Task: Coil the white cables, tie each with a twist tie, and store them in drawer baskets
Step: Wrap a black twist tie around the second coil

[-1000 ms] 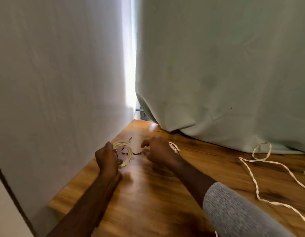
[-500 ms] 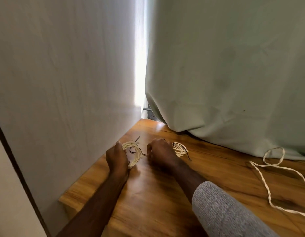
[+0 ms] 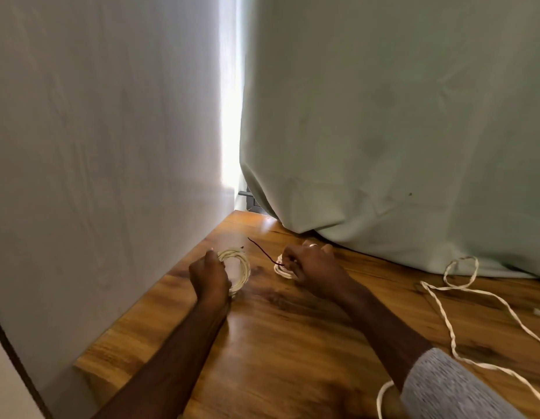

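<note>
Left hand [image 3: 209,275] grips the coiled cable [image 3: 237,269] upright on the desk [image 3: 293,343], while the right hand [image 3: 312,264], just beside it, apparently pinches a dark twist tie [image 3: 262,251] slanting away toward the coil's far side.

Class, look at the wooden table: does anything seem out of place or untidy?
Yes. One white cable sprawls uncoiled across the table's right side, looping under the curtain hem, unlike the neat coil the left hand holds.

Curtains [image 3: 383,131] hem the bare tabletop [image 3: 287,343] (loose cable [image 3: 450,334] rightward).
</note>
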Motion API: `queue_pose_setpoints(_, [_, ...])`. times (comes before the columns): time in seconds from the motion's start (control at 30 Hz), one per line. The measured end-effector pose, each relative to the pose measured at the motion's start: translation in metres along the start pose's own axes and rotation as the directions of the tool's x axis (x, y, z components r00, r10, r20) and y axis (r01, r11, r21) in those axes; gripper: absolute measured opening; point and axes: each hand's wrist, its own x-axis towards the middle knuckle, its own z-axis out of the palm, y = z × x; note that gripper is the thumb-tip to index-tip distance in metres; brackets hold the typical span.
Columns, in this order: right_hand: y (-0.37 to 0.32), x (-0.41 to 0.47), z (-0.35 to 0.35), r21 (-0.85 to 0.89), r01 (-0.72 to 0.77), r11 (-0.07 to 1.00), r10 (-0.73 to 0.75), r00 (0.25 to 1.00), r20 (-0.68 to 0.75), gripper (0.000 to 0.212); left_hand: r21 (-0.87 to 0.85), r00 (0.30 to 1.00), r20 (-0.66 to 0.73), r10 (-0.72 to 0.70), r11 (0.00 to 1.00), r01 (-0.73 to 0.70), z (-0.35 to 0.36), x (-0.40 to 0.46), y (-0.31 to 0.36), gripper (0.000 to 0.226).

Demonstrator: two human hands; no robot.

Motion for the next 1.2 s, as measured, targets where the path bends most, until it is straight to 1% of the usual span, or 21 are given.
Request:
queue_pose_setpoints(0.1, [0.016,-0.022,-0.008,0.024,-0.003,1.0,0.005,0.997,-0.075,0.015,-0.009,0.997,0.077,-0.014,1.0,0.015,0.03,-0.013,-0.004,0.034])
queue_pose_setpoints(0.2, [0.04,-0.04,-0.013,0.072,-0.005,0.997,0.019,0.981,-0.191,0.013,-0.016,0.987,0.16,-0.011,1.0,0.013,0.062,-0.029,-0.001,0.035])
queue_pose_setpoints(0.27, [0.055,-0.051,-0.012,0.097,-0.005,0.995,0.031,0.963,-0.267,0.011,-0.027,0.986,0.166,-0.021,0.999,0.026,0.078,-0.031,-0.004,0.034])
queue_pose_setpoints(0.37, [0.07,-0.065,-0.005,0.11,0.029,0.994,0.009,0.944,-0.331,0.013,-0.028,0.979,0.18,-0.094,0.994,0.101,0.094,-0.024,-0.015,0.033])
queue_pose_setpoints(0.57, [0.075,-0.068,0.002,0.088,0.094,0.992,-0.063,0.949,-0.309,0.017,-0.047,0.971,0.201,-0.128,0.989,0.14,0.1,-0.019,-0.019,0.032])
queue_pose_setpoints(0.63, [0.072,-0.069,0.002,0.05,0.125,0.991,-0.105,0.948,-0.3,0.016,-0.06,0.965,0.203,-0.166,0.982,0.182,0.098,-0.02,-0.018,0.032])
queue_pose_setpoints(0.7, [0.069,-0.071,0.003,0.017,0.136,0.991,-0.126,0.951,-0.282,0.012,-0.092,0.959,0.195,-0.206,0.97,0.227,0.097,-0.019,-0.017,0.031])
queue_pose_setpoints(0.77, [0.067,-0.072,0.003,-0.032,0.122,0.992,-0.126,0.952,-0.277,0.016,-0.117,0.958,0.188,-0.219,0.963,0.243,0.097,-0.016,-0.018,0.031])
queue_pose_setpoints(0.87, [0.064,-0.072,0.003,-0.111,0.074,0.991,-0.101,0.961,-0.257,0.02,-0.094,0.965,0.196,-0.177,0.976,0.198,0.097,-0.022,-0.018,0.031])
queue_pose_setpoints(0.97, [0.061,-0.072,0.002,-0.176,0.058,0.983,-0.102,0.963,-0.251,0.014,-0.057,0.983,0.18,-0.047,0.997,0.058,0.101,-0.03,-0.019,0.03])
queue_pose_setpoints(1.03, [0.06,-0.073,0.001,-0.206,0.07,0.976,-0.119,0.964,-0.239,0.014,-0.05,0.989,0.15,0.001,0.999,0.007,0.102,-0.033,-0.017,0.029])
queue_pose_setpoints(1.1, [0.06,-0.075,0.001,-0.247,0.097,0.964,-0.152,0.965,-0.214,0.016,-0.074,0.993,0.115,-0.016,0.997,0.024,0.1,-0.03,-0.015,0.029])
queue_pose_setpoints(1.2, [0.058,-0.075,0.003,-0.296,0.105,0.949,-0.178,0.957,-0.228,0.018,-0.095,0.99,0.126,-0.064,0.993,0.076,0.096,-0.027,-0.014,0.028])
